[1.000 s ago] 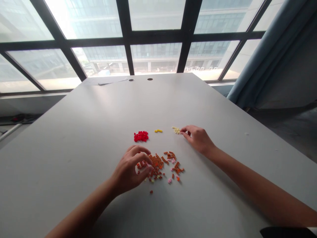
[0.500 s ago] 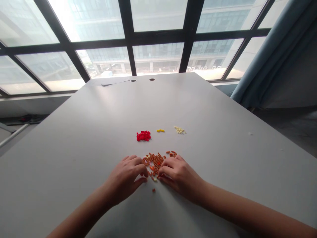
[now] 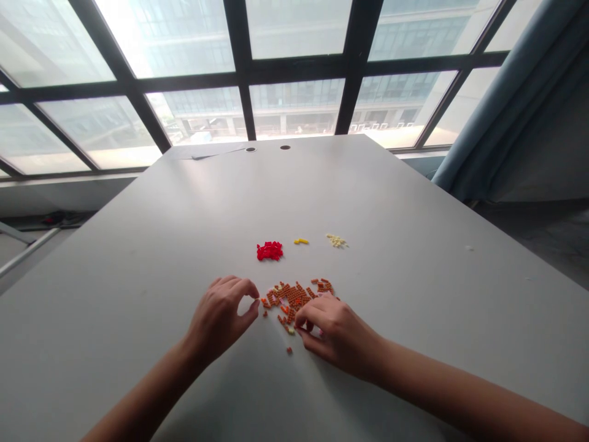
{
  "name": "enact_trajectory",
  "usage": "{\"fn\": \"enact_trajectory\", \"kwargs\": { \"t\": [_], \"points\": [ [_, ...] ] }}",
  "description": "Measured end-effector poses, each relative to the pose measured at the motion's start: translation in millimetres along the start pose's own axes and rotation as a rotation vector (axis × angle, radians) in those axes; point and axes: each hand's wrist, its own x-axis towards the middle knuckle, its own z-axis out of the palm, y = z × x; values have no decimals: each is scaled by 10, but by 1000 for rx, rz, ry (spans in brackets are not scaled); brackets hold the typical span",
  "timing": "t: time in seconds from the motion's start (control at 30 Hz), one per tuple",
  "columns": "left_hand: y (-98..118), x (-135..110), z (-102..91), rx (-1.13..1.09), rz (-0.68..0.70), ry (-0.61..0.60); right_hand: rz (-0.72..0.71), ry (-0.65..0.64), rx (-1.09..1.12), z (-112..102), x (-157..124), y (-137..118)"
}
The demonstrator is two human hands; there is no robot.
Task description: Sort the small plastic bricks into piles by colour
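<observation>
My curled right hand [image 3: 334,331] is on the orange bricks [image 3: 292,298], holding what I cannot tell; my half-open, empty left hand [image 3: 218,319] is just left of their crosswise spread.

Legend: no legible lettering, label, brand, number or sign can be made out anywhere in this head-camera view, from lower frame to upper frame.

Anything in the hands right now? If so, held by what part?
The left hand holds nothing: it is open beside the orange bricks, with empty fingertips. The right hand rests on the bricks, and its fingers hide whether it pinches one.
</observation>
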Motion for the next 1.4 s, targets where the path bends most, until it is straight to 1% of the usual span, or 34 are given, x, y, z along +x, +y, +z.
{"fn": "enact_trajectory", "kwargs": {
  "t": [0.17,0.3,0.4,0.57,0.73,0.87,0.97,1.13,1.27,1.4],
  "points": [
    [-10,33,41,20,18,-8,-61,-18,-67,76,12,7],
    [-34,101,70,62,7,6,-58,-46,-104,86,17,-9],
    [-46,182,87,51,-11,5,-45,-51,-87,77,18,-25],
    [-20,293,132,-15,-42,-67,-42,-89,-61,98,22,-55],
    [32,336,168,6,-35,-136,-35,-117,-94,105,23,-58],
    [63,349,145,48,-55,-169,-7,-93,-90,50,17,-59],
    [75,361,113,78,-70,-158,-19,-73,-72,30,20,-71],
    [90,381,76,105,-99,-148,-104,-71,-99,102,32,-61],
    [84,377,70,107,-104,-157,-128,-71,-119,161,20,-45],
    [73,372,77,109,-104,-151,-146,-54,-150,169,13,-65]
  ]
}}
